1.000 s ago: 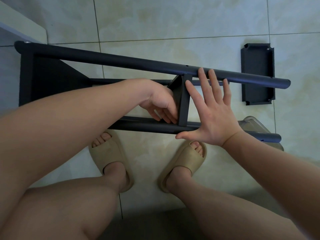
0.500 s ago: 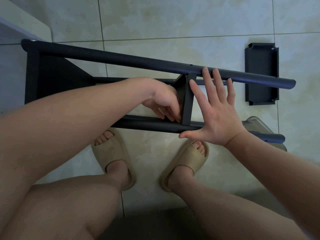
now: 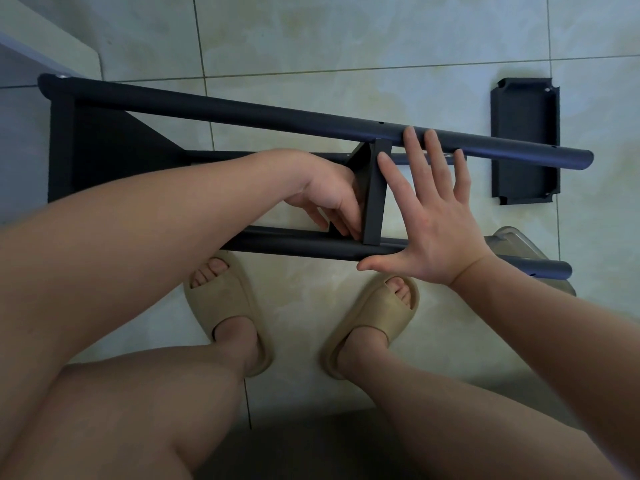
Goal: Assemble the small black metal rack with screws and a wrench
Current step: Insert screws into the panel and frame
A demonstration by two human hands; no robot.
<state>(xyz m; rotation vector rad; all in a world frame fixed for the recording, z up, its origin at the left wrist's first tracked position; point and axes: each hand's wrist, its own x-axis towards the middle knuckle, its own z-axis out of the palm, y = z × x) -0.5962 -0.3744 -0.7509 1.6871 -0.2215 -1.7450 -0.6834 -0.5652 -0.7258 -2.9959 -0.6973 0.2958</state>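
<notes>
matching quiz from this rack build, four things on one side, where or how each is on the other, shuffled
1 right hand
2 left hand
3 loose black tray
4 beige slippers

a alone on the floor tiles
b fingers curled, left of the upright panel
c on the feet, by the lower tube
d open, fingers spread, right of that panel

Pairs: 1-d, 2-b, 3-a, 4-c

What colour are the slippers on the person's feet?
The slippers are beige, a pale tan all over, with no pattern. The head view shows them best.
</notes>
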